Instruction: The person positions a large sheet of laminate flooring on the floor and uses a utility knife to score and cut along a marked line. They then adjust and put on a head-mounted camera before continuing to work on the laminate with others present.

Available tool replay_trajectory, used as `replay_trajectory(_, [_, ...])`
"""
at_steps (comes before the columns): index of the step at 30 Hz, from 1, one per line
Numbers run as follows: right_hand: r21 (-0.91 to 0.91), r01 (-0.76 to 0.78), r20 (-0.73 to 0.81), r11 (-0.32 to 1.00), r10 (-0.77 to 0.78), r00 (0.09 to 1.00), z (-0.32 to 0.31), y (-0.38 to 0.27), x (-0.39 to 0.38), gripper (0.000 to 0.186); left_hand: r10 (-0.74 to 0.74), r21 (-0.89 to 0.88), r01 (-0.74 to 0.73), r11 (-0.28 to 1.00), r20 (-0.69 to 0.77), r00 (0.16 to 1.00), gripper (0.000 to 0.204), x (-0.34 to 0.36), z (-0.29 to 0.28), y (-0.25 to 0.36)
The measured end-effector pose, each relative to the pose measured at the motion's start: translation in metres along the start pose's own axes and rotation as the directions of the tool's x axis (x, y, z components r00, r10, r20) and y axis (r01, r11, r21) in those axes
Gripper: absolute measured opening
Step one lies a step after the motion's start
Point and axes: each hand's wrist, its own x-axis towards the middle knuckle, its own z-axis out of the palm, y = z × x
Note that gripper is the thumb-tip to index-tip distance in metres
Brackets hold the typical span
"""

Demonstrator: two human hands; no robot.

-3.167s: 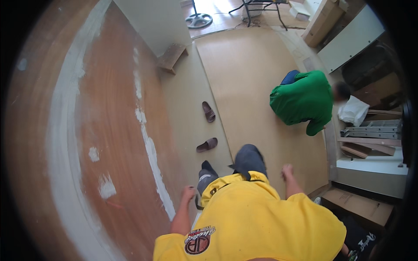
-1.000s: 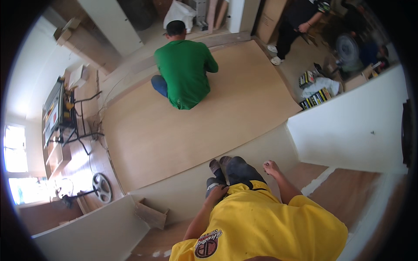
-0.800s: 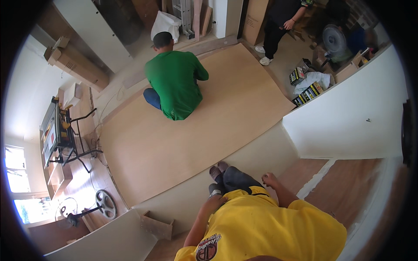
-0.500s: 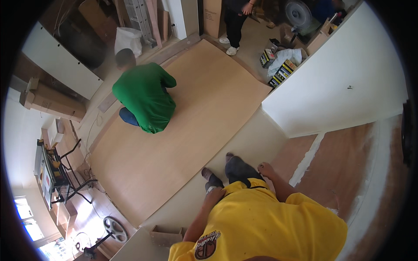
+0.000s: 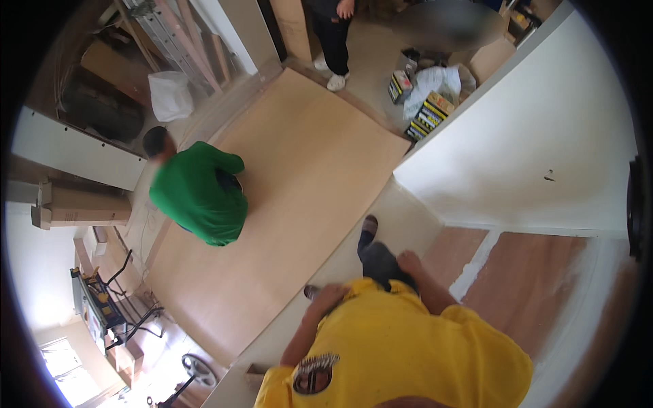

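My left hand (image 5: 331,296) rests at my waist against the yellow shirt (image 5: 408,340), its fingers lying flat and holding nothing that I can see. Beside my right thigh hangs my right hand (image 5: 409,264), small and a little blurred, with loosely bent fingers and nothing visible in it. In front of me a large tan wood sheet (image 5: 299,156) covers much of the floor. A person in a green shirt (image 5: 201,194) squats on its left part, back turned toward me; that person's hands are hidden. My feet are on the pale floor strip along the sheet's near edge.
Another person in dark trousers (image 5: 333,44) stands beyond the far edge. Boxes (image 5: 430,114) and a plastic bag lie by the white wall (image 5: 517,143) at right. A folding tool stand (image 5: 109,306), a cardboard box (image 5: 85,204) and a fan (image 5: 199,370) stand at left.
The view has shifted, and my legs have changed position in a step. My hands stay near my waist and thigh. The squatting person's head has turned or lifted slightly.
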Motion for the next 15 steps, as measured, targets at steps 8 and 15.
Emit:
replay_trajectory(8, [0.109,0.139,-0.183,0.984,-0.118,0.976,-0.145,-0.015,0.120,0.036,-0.132,0.151,0.119,0.981,0.080,0.988,0.053,0.116,-0.055,0.095])
replay_trajectory(15, [0.159,0.059,-0.078,0.985,-0.047,0.996,-0.174,-0.045,0.168,0.038,0.114,0.214,-0.123,0.969,0.052,0.992,0.057,0.131,-0.134,0.179])
